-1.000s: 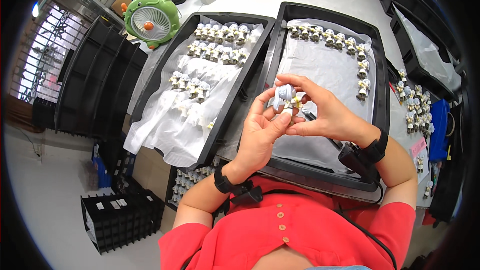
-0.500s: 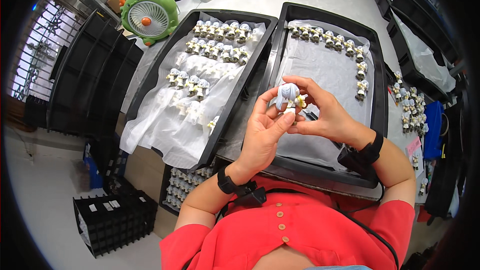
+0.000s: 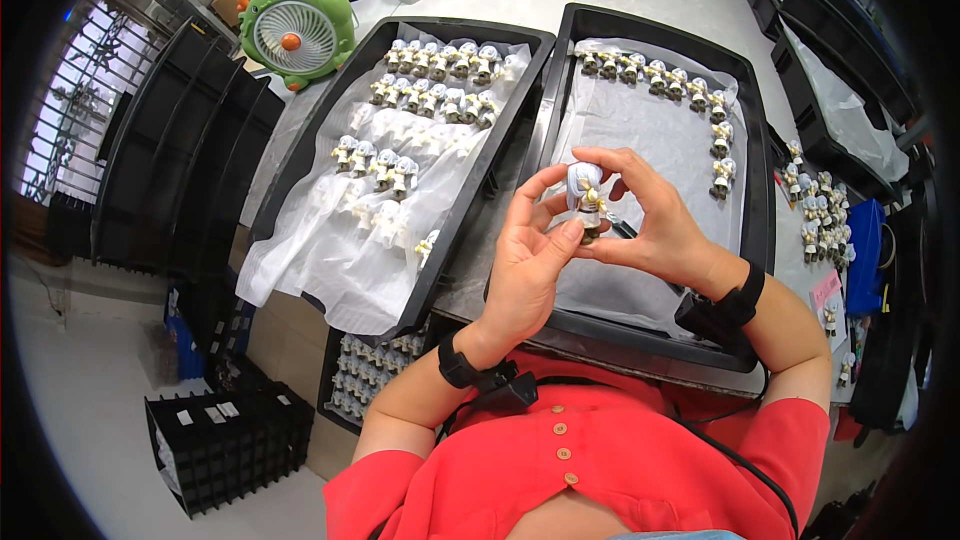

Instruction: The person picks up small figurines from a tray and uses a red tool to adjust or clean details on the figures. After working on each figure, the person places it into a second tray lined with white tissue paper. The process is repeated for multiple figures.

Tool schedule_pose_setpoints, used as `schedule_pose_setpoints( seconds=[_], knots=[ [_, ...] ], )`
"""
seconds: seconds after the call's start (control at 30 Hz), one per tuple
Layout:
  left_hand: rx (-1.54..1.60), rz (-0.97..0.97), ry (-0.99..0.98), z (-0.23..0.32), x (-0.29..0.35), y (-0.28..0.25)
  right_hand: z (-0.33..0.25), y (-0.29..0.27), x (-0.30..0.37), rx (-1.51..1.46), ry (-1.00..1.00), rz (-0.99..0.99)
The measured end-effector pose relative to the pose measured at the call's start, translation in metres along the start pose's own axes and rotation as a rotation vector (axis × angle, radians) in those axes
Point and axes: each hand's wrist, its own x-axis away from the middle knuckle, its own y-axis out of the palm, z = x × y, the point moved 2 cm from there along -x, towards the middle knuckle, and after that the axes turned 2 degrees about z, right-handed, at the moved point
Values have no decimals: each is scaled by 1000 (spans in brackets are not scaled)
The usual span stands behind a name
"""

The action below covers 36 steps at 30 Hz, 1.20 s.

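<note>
Left hand [image 3: 532, 255], right hand [image 3: 665, 235] both grasp pale-haired figurine [image 3: 586, 196] over right tray [image 3: 764, 220]. Work looks partial: figurines [image 3: 657, 77] line only its far and right edges; left tray [image 3: 456, 240] holds more.

honestly loads of room over the white paper [image 3: 640, 125] in the right tray [image 3: 758, 205], just watch the figurines [image 3: 676, 83] lining its far and right sides

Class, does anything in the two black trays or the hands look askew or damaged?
Yes: the left tray's white liner is rumpled and overhangs the near-left corner, whereas the right tray's sheet lies mostly flat inside. The held figurine shows no obvious damage.
</note>
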Motion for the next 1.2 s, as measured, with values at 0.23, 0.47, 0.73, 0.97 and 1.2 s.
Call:
schedule_pose_setpoints(
  seconds=[0.23, 0.47, 0.73, 0.97, 1.2],
  knots=[
    [-14, -15, 7, 1, 0, 1, -5, 0, -1, 10, -49, 14],
    [-85, -10, 64, -1, 1, 2, -7, 4, 0, 86, -149, -4],
    [-15, 8, 26, 0, 0, 2, -10, 7, 0, 87, -148, 12],
    [35, -23, -12, 2, 1, 0, -10, 5, 0, 61, -102, -3],
    [60, -29, -44, 3, 1, -1, -9, 6, 0, 30, -92, -6]
  ],
)
